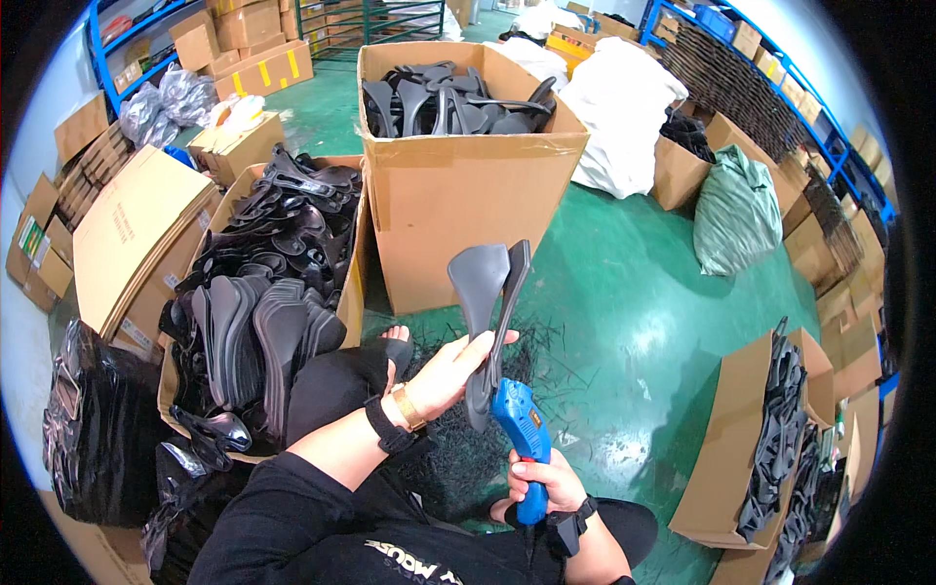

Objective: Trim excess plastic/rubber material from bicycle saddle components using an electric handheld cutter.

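Observation:
Two black saddle-shaped plastic pieces [480, 278] stand up in my left hand [447, 375], which is closed around their narrow part. Their wide ends point up and away, and the fingers behind them are partly hidden. My right hand [551, 478] is wrapped round the handle of a blue hand-held power tool [520, 419] with red trim. The tool's head is close beside the lower narrow end of the pieces; whether it touches them I cannot tell. Thin black trimmings [541, 356] lie scattered on the green floor below my hands.
A tall cardboard box [458, 185] of similar black pieces stands ahead. Left of me, another carton [353, 288] is heaped with them, with a neat stack [234, 341] nearest me. An open carton [717, 439] holds dark pieces at right. Beyond are a green sack [738, 214] and white sacks [619, 112].

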Available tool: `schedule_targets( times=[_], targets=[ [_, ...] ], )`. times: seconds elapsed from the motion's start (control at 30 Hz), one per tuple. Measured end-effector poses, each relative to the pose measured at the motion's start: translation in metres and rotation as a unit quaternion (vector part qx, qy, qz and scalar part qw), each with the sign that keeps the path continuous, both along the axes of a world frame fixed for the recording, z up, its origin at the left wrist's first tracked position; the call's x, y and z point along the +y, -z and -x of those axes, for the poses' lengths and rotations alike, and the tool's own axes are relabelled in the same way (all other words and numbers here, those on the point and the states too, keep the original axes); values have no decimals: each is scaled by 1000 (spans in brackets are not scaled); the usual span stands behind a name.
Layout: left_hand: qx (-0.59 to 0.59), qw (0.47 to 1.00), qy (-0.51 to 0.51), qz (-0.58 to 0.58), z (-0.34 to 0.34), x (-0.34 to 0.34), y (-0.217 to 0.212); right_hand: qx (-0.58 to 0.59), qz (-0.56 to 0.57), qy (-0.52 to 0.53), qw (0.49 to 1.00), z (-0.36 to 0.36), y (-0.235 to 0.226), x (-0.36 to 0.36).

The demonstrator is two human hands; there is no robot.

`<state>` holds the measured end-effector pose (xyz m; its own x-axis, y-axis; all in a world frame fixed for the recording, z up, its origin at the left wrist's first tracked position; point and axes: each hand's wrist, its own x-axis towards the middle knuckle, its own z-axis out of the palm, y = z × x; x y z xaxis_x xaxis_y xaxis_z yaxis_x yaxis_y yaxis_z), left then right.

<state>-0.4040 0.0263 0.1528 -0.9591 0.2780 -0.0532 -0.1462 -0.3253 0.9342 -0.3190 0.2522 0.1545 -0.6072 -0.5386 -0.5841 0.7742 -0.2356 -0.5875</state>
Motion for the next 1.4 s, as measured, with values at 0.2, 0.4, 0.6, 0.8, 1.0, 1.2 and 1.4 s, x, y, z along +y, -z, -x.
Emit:
schedule_targets(
  times=[0.2, 0.4, 0.6, 0.8, 1.0, 1.2, 1.4],
  targets=[
    [2, 1000, 27, 7, -10, 7, 0, 4, 57, 26, 998, 6, 10, -1],
    [-65, 996, 53, -26, -17, 18, 21, 76, 25, 141, 987, 20, 4, -14],
    [54, 997, 3, 61, -25, 31, 24, 96, -4, 200, 975, 21, -5, -19],
    [-68, 996, 51, -37, -34, 21, -19, 88, 11, 147, 985, 13, -12, -27],
    [-130, 941, -62, -307, -14, 2, -33, 96, -104, 115, 983, 12, -17, -18],
    [-259, 888, -20, -380, -2, -15, -7, 53, -24, 59, 997, 4, -6, 4],
    [-292, 906, 4, -306, -2, -15, -7, 8, -8, -32, 999, -3, 9, 6]
  ],
)
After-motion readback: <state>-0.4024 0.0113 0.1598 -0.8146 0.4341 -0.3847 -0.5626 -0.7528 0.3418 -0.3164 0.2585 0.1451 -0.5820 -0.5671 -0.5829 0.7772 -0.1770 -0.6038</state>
